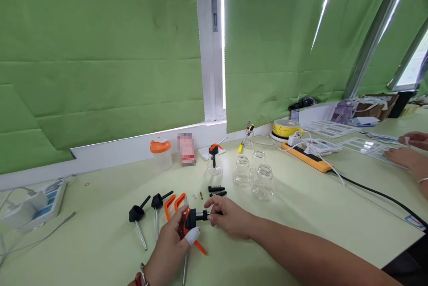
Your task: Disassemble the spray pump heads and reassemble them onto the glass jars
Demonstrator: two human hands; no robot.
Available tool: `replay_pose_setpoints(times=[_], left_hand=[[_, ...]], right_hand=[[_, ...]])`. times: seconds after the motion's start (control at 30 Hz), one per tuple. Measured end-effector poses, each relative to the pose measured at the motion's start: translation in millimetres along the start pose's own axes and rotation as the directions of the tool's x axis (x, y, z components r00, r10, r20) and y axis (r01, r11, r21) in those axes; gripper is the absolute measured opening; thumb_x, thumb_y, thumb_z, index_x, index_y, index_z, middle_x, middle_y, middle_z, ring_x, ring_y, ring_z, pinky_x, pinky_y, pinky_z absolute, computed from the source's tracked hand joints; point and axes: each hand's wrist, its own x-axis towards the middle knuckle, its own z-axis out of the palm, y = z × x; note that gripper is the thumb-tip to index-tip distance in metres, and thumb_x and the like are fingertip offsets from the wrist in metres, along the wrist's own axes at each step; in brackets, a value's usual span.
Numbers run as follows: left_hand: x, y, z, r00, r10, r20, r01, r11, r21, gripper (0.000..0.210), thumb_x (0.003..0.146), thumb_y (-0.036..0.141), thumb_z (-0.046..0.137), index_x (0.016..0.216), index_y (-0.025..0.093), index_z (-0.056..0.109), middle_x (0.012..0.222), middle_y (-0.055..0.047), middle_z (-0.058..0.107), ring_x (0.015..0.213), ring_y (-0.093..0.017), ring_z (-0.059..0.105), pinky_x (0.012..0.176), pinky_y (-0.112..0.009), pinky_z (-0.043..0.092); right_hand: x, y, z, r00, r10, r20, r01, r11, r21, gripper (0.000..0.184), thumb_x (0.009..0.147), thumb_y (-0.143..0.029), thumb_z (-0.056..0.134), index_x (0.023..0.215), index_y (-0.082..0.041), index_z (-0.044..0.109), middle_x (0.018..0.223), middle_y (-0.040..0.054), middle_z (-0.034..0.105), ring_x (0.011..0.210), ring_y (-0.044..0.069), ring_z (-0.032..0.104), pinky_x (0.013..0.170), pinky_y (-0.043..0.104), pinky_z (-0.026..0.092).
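Wrapped at the thumb, the left hand curls round a black-and-orange mechanism over the tabletop, while the right hand, forearm slanting in, pinches its protruding end, and a far-right edge sticker is too small to read.

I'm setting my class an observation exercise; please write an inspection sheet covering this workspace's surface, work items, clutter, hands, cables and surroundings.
Surface: pale table, matt, well lit.
Work items: black part between the hands; nearby, black caps with metal tubes, loose orange handles and three glass jars without lids.
Clutter: orange-lidded cup and yellow round case toward the back.
Hands: left hand, thumb wrapped in white, holds the black part; right hand pinches its thin end.
Cables: black cable from an orange power strip; pale cable at left.
Surroundings: green blinds; another person's hands at right.
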Motion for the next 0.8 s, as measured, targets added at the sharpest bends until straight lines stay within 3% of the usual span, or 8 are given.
replay_pose_setpoints(times=[0.13, 0.37, 0.5, 0.63, 0.8], left_hand=[[8.2, -4.3, -1.0, 0.993, -0.105, 0.057, 0.109, 0.991, -0.072, 0.057, 0.068, 0.038, 0.068, 0.118, 0.014, 0.053, 0.105, -0.013, 0.065, 0.100, -0.027, 0.060, 0.090, -0.038, 0.046], [9.5, -2.3, -2.6, 0.983, -0.093, 0.160, 0.108, 0.990, -0.087, 0.035, 0.076, 0.037, 0.062, 0.105, 0.017, 0.060, 0.098, -0.007, 0.065, 0.093, -0.023, 0.059, 0.085, -0.034, 0.046], [8.4, 4.8, -1.9, 0.971, -0.162, 0.174, 0.165, 0.986, -0.004, 0.030, 0.076, 0.041, 0.061, 0.093, 0.016, 0.061, 0.067, 0.000, 0.055, 0.061, -0.015, 0.051, 0.057, -0.025, 0.043], [7.9, 6.8, -0.9, 0.962, -0.192, 0.193, 0.192, 0.981, 0.018, 0.035, 0.077, 0.045, 0.059, 0.098, 0.016, 0.059, 0.059, 0.005, 0.042, 0.048, -0.009, 0.036, 0.046, -0.021, 0.030], [10.7, 4.0, -2.9, 0.966, -0.148, 0.210, 0.139, 0.989, 0.060, 0.033, 0.081, 0.044, 0.053, 0.101, 0.019, 0.059, 0.061, 0.004, 0.042, 0.049, -0.010, 0.037, 0.046, -0.022, 0.031]], right_hand=[[13.2, 18.4, 2.7, 0.998, -0.043, -0.042, 0.042, 0.999, -0.023, 0.027, 0.078, -0.019, 0.056, 0.105, -0.020, 0.053, 0.077, -0.0020, 0.057, 0.067, 0.012, 0.048, 0.066, 0.026, 0.038], [22.3, 35.9, 3.3, 0.993, -0.108, -0.049, 0.111, 0.993, 0.049, 0.025, 0.077, -0.017, 0.056, 0.102, -0.021, 0.053, 0.076, -0.0020, 0.059, 0.069, 0.013, 0.051, 0.069, 0.027, 0.040], [22.3, 41.4, 2.6, 0.990, -0.125, -0.063, 0.129, 0.989, 0.073, 0.027, 0.075, -0.017, 0.058, 0.101, -0.022, 0.054, 0.077, -0.0018, 0.060, 0.071, 0.013, 0.053, 0.070, 0.027, 0.041], [21.6, 41.1, 0.8, 0.988, -0.134, -0.081, 0.139, 0.988, 0.072, 0.025, 0.076, -0.017, 0.058, 0.100, -0.022, 0.054, 0.078, -0.0019, 0.059, 0.070, 0.013, 0.052, 0.068, 0.026, 0.040], [20.7, 37.8, -0.1, 0.988, -0.127, -0.092, 0.134, 0.989, 0.065, 0.024, 0.076, -0.016, 0.057, 0.100, -0.022, 0.054, 0.076, -0.0026, 0.059, 0.069, 0.012, 0.051, 0.067, 0.026, 0.039]])
